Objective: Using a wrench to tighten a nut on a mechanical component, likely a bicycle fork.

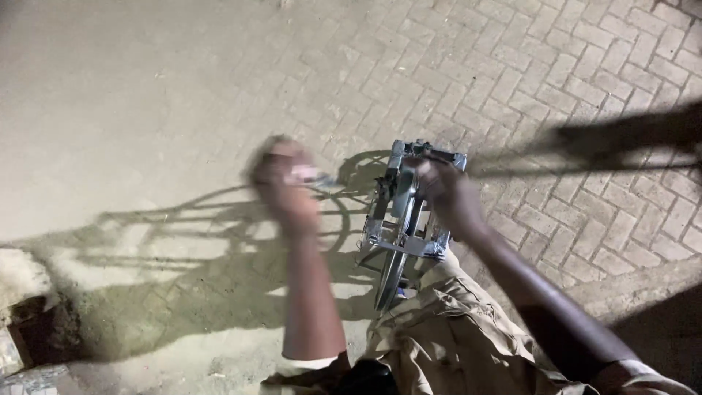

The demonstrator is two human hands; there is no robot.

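Silvery metal fills the closed fingers of the right hand [437, 181], which grip the top of a bicycle frame part [404, 212] at frame centre, its long axis running from lower frame upward, while the blurred left hand [281, 175], fisted around a small tool [316, 175], sits just left above sandy paving [556, 80].

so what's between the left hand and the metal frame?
Head view: only bare sandy ground with the wheel's shadow lies between the blurred left hand and the metal frame that the right hand grips.
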